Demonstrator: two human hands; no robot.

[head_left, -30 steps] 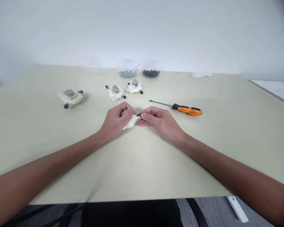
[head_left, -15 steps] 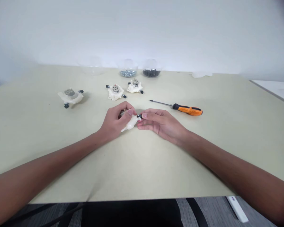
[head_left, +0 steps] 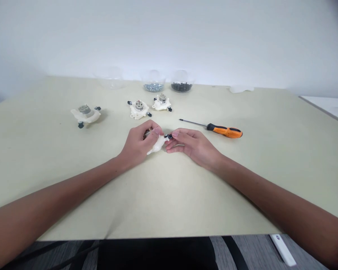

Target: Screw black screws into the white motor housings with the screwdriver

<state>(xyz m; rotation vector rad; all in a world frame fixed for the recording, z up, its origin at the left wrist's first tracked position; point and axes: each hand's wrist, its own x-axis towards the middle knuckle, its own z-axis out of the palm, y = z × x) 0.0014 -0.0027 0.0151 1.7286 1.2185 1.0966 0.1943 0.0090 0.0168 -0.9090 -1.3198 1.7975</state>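
Both hands are together at mid-bench, working on one small part. L hand (head_left: 137, 143) is closed around a white plastic housing (head_left: 159, 145), which sits just off the L fingertips, held up btwn the hands. Something dark/metallic shows under the L fingers, too hidden to name. R hand (head_left: 193, 145) is nearly closed, thumb + index pinching a small black peg (head_left: 168, 137) right at the housing's edge. Can't tell from this view if the peg is seated or only touching.

Step in hand looks like fitting that peg to the housing's corner. Same job appears finished on 3 housings lying beyond the hands: one ahead-left of L hand (head_left: 85, 114), 2 straight ahead (head_left: 138, 110) (head_left: 162, 103), each w/ a grey metal motor top + black pegs at the corners. Next move calls for a steady L hold + a precise R pinch, no big travel.

Room: bench (head_left: 186, 195) is open in front of both hands, and the near edge is well behind them. Beyond R hand lies an orange-handled screwdriver (head_left: 225, 131), tip pointing toward the housings, near but not touching. Far off, at the back: clear bowls of silver screws (head_left: 154, 87) + black pegs (head_left: 181, 87).
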